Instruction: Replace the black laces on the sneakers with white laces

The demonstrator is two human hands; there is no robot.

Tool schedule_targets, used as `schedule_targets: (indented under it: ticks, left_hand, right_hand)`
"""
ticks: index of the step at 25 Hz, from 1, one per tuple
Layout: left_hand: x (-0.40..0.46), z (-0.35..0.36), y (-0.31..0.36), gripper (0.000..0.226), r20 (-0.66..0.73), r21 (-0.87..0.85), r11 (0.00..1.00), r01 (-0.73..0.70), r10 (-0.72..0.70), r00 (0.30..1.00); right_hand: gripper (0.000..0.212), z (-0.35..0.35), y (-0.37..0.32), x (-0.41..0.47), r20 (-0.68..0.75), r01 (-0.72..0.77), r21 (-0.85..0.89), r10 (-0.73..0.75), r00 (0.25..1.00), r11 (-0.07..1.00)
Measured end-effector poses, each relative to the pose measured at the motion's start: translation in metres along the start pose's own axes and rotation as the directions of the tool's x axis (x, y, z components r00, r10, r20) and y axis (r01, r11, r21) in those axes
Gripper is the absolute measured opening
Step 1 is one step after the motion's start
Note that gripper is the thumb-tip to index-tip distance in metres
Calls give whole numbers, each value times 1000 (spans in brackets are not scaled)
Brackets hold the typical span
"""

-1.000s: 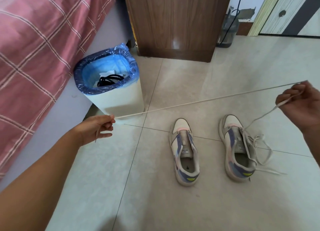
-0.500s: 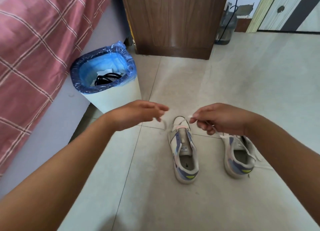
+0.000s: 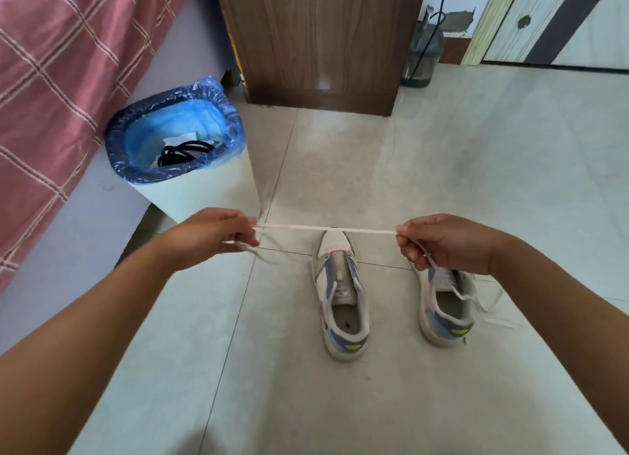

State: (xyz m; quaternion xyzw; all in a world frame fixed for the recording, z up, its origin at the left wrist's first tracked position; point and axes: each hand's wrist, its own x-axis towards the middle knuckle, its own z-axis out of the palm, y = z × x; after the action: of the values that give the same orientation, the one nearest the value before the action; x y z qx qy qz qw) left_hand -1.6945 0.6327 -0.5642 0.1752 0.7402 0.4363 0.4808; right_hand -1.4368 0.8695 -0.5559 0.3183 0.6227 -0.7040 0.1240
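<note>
White lace (image 3: 325, 229) taut between left hand (image 3: 211, 235) and right hand (image 3: 442, 241), above unlaced sneaker (image 3: 342, 298)

Both forearms are bare from the frame's lower edge up to the wrists, no sleeve showing. The left hand (image 3: 212, 235) and right hand (image 3: 446, 243) wear no gloves.

Both forearms extend forward and converge toward the centre of the view. Left hand (image 3: 212, 235) is knuckles-up, fingers curled, pinching one end of a taut white lace (image 3: 323, 229). Right hand (image 3: 449, 243) mirrors it at equal height, fingertips gripping the other end.
</note>
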Motion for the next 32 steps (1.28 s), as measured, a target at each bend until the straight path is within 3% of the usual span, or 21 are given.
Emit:
schedule_targets:
  ticks: [4,10,13,15,17,18,20,22,24,25,26,28,30,31,32]
  left_hand:
    - [5,-50,-46,20,-293,23,982,185,-170,941]
    - [9,-72,-62,20,-509,80,967,243,-170,844]
    - [8,-78,-64,23,-605,49,965,258,-177,776]
    - [4,-84,-68,20,-660,31,959,280,-191,727]
    - [1,-87,-69,25,-648,22,935,353,-256,718]
    - [1,-85,-67,27,-592,26,908,419,-323,738]
    - [5,-66,-55,24,-441,151,851,502,-397,805]
    - [16,-37,-28,26,-325,330,865,377,-271,906]
    - [25,-4,19,28,-275,461,881,107,27,961]
    - [28,11,48,27,-279,507,861,-30,198,940]
    - [29,23,77,27,-304,547,824,-147,360,882]
    - [28,41,118,28,-372,629,718,-300,616,694]
    - [29,54,121,25,-446,659,655,-370,736,509]
    - [33,59,109,26,-469,660,659,-361,737,487]
    - [37,66,91,29,-477,634,699,-330,690,544]
  right_hand:
    - [18,-35,14,-15,-58,-22,164,32,998,986]
    - [22,-78,35,-22,-188,44,352,25,982,935]
    - [38,-113,62,-20,-151,59,479,16,988,876]
    - [61,-143,102,-14,-127,107,542,-44,991,834]
    - [69,-183,133,-8,34,93,657,-152,988,748]
    - [68,-185,139,-12,25,109,652,-165,986,750]
    - [53,-151,129,-18,-123,143,601,-86,989,786]
    - [26,-129,89,-3,-129,65,662,28,991,747]
    - [16,-106,31,4,-377,260,496,-64,924,829]
    - [18,-94,3,4,-409,348,460,-153,900,817]
    - [20,-83,-23,3,-415,420,448,-233,880,789]
    - [19,-67,-58,5,-469,530,428,-321,823,732]
    - [18,-56,-67,9,-492,555,391,-342,800,734]
    - [19,-48,-62,14,-492,536,373,-328,806,758]
    - [19,-39,-51,22,-487,485,361,-282,826,797]
